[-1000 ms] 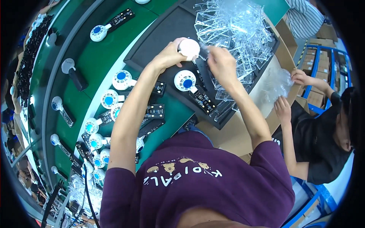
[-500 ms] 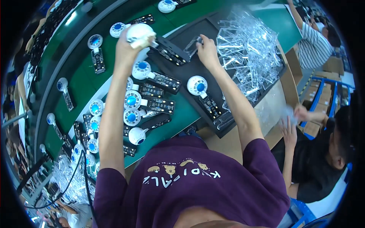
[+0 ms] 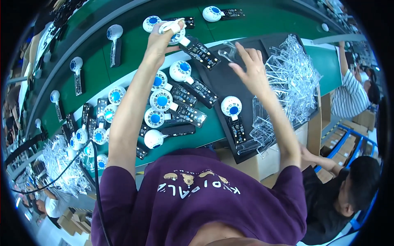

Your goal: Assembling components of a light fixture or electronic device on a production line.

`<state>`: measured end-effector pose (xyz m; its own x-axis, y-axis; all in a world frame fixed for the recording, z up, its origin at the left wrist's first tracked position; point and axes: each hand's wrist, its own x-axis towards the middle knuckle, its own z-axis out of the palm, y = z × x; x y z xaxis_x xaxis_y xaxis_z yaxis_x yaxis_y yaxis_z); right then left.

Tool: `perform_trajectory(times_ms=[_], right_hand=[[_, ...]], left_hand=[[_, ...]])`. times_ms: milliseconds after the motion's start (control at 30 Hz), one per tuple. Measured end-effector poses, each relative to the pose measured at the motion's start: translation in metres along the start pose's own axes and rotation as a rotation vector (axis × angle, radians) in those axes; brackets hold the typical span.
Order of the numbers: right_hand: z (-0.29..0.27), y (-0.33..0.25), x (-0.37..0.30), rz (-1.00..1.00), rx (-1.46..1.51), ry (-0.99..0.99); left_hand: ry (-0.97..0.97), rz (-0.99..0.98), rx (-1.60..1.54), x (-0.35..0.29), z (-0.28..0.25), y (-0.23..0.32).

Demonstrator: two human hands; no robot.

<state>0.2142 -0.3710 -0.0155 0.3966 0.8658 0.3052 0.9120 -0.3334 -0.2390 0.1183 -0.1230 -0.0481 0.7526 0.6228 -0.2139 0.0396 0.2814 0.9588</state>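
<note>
Left hand (image 3: 157, 41): the grip is closed on the held unit (image 3: 200, 53), at its white round head; the black board points away from the palm, toward the right hand (image 3: 253, 65), and hangs above the edge of the tray (image 3: 230, 82). Right hand: the grip is wide, thumb and forefinger well apart; a clear part (image 3: 230, 50) shows just at the fingertips; it is blurred, so whether it is touched cannot be told for certain.

Tray: black; a high pile (image 3: 291, 80) of clear parts covers its right portion; the tray unit (image 3: 231, 106) lies at the near end, head up, board toward the wearer, with no hand on it.

Surface (image 3: 212, 129): green; the surface units (image 3: 162, 100) lie grouped to the left of the tray, some overlapping, most with blue centres upward; one white head (image 3: 154, 139) nearest the wearer is turned over. Belt (image 3: 96, 61): green, beyond the surface; further units (image 3: 115, 33) lie spaced along it.

Status, judged from the layout: part-way; the held unit is raised and apart from the clear part; it is not yet set down; the tray unit and the surface units lie free of the hands; the pile is plentiful, so much handling appears to be left.
</note>
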Motion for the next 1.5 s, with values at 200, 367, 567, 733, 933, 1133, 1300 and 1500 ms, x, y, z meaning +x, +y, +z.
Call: perform_trajectory(times_ms=[200,367,567,733,933,1133,1300,1500], right_hand=[[0.038,-0.079,0.036,0.063,-0.089,0.198],[0.059,-0.097,0.044,0.089,-0.207,0.273],[0.079,-0.087,0.047,0.071,0.173,0.246],[0.054,-0.115,0.054,-0.070,0.008,0.237],[0.063,-0.135,0.057,0.329,0.547,0.387],[0.084,-0.122,0.061,0.933,1.239,0.501],[0.047,-0.102,0.056,0.654,0.926,0.199],[-0.006,0.049,-0.017,0.613,-0.348,0.097]], left_hand=[[0.012,0.015,0.080,-0.022,0.008,0.022],[0.073,0.042,0.083,-0.028,-0.010,0.028],[0.042,0.163,-0.045,-0.040,-0.028,0.025],[-0.107,0.027,-0.634,-0.057,-0.031,-0.010],[-0.077,-0.043,-0.534,-0.079,-0.023,0.013],[0.039,0.404,-0.212,-0.109,0.004,0.015],[0.043,0.083,-0.262,-0.084,-0.007,0.025],[0.224,-0.218,0.108,0.042,-0.206,-0.018]])
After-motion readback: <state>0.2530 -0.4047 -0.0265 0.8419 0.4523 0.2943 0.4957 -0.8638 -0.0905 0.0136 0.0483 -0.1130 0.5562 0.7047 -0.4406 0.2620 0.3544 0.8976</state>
